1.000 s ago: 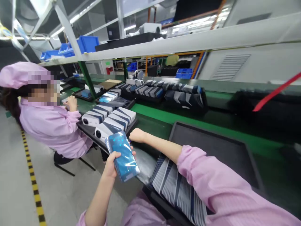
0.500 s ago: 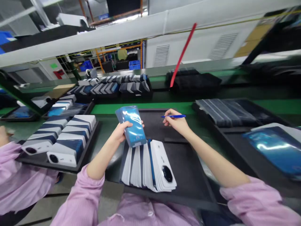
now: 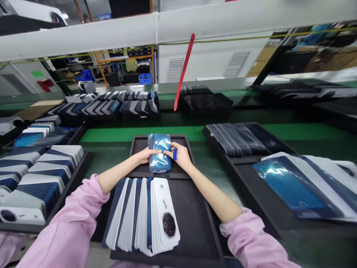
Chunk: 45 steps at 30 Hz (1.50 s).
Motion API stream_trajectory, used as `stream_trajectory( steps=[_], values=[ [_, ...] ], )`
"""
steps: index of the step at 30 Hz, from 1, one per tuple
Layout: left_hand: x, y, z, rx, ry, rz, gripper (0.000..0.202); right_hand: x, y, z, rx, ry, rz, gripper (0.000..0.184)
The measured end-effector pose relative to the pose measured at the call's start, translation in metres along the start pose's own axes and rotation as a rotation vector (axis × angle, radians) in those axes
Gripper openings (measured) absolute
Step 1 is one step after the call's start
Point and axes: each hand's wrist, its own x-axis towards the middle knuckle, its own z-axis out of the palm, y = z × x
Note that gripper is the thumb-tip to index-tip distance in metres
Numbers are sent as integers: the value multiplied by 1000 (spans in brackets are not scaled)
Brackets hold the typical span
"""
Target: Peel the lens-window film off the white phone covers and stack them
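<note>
My left hand (image 3: 145, 155) grips a stack of shiny blue phone-shaped panels (image 3: 160, 163) from its left side, thumb across the top face. At the stack's right edge, my right hand (image 3: 180, 154) touches it with thumb and fingers while also holding a blue pen (image 3: 175, 153) upright. Beneath both hands is the far compartment of a black tray (image 3: 192, 208). In its near compartment lies a fanned row of white and dark blue phone-shaped panels (image 3: 131, 212). The front white panel (image 3: 164, 201) shows a dark camera patch.
To the left, another tray (image 3: 79, 171) carries rows of similar panels (image 3: 46, 178). On the right, a black tray (image 3: 242, 182) bears wrapped dark panels (image 3: 242, 137) and large blue and white sheets (image 3: 295, 186). A red strip (image 3: 184, 72) hangs ahead.
The stack has moved over the tray's far compartment and stands straighter. My right hand has come left to meet it, the pen turning from level to upright. The whole view has shifted right.
</note>
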Motion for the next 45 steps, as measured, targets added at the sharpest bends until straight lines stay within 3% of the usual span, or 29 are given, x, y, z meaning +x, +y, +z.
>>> stream_trajectory(
  steps=[10,14,17,20,23,25,29,32,35,38,42,45],
  values=[
    [1,-5,-3,-52,21,37,47,4,6,-12,29,119,20,56],
    [0,-1,3,-75,20,10,39,0,-9,-14,70,98,8,56],
    [-11,14,9,-102,17,-1,37,-5,-29,-20,108,85,-17,54],
    [-43,37,20,-147,7,18,38,-14,-55,-31,151,61,-49,50],
    [-96,57,39,-217,-3,109,44,-28,-78,-45,187,57,-78,45],
    [-134,58,54,-246,42,155,46,-40,-88,-56,221,42,-62,43],
    [-194,27,82,-376,94,144,39,-78,-101,-70,362,0,23,41],
    [-213,-12,99,-557,25,110,45,-113,-111,-65,451,-14,39,42],
    [-213,-45,111,-620,68,98,47,-144,-121,-48,474,-36,44,45],
    [-206,-67,117,-599,133,69,51,-165,-127,-31,346,-18,15,43],
    [-202,-79,119,-623,61,79,69,-177,-127,-20,-55,111,-163,44],
    [-204,-77,120,-599,62,167,64,-176,-124,-17,-277,150,-241,49]
  ],
)
